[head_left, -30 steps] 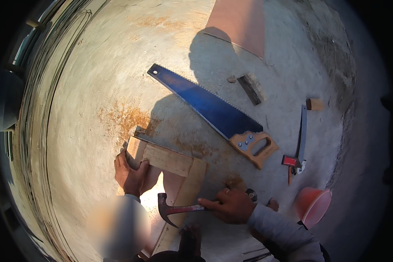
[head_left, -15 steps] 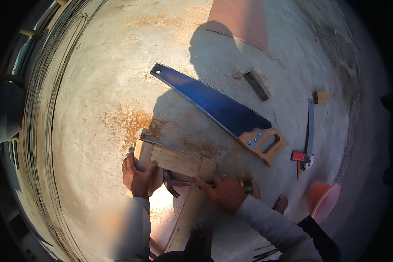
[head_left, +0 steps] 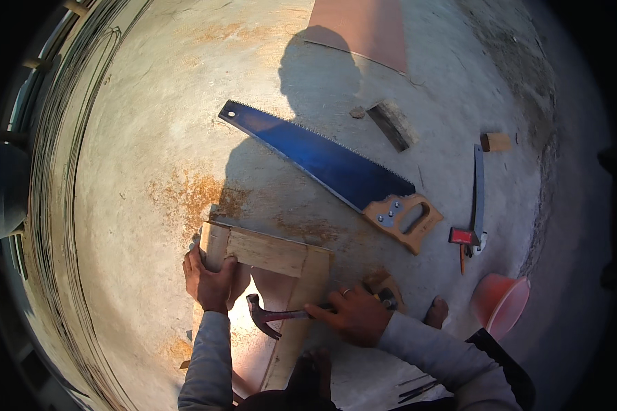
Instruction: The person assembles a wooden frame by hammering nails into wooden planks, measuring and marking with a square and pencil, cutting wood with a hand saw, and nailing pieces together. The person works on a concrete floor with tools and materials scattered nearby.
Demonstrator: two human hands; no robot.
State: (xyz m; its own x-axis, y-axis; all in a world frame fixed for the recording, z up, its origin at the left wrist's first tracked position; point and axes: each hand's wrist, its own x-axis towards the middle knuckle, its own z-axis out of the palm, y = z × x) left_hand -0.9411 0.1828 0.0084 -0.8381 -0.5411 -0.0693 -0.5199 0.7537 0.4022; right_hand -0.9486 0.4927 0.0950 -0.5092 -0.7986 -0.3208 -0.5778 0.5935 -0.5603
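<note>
My left hand [head_left: 209, 282] grips the far left corner of a wooden frame [head_left: 267, 248], thumb on the near side of the far slat, fingers around the outer edge. In my right hand [head_left: 356, 315] is a claw hammer [head_left: 259, 316], held by its handle. Its head hangs over the frame's opening, apart from the far slat, with the claw toward me. A pinkish panel [head_left: 253, 353] shows inside the frame, brightly sunlit. Just beyond the frame lies a handsaw [head_left: 322, 161] with a blue blade and wooden handle.
To the right lie a wooden offcut [head_left: 392, 126], a small block [head_left: 496, 142], a metal square [head_left: 478, 185] with a red part, and a pink basin [head_left: 502, 303]. A brown tool [head_left: 384, 284] sits beyond my right hand. Long rods [head_left: 51, 178] line the left; a reddish sheet [head_left: 360, 31] lies far off.
The hammer and my right hand have come nearer to me, away from the far slat. My left hand keeps its hold on the frame. The whole view has shifted slightly.
</note>
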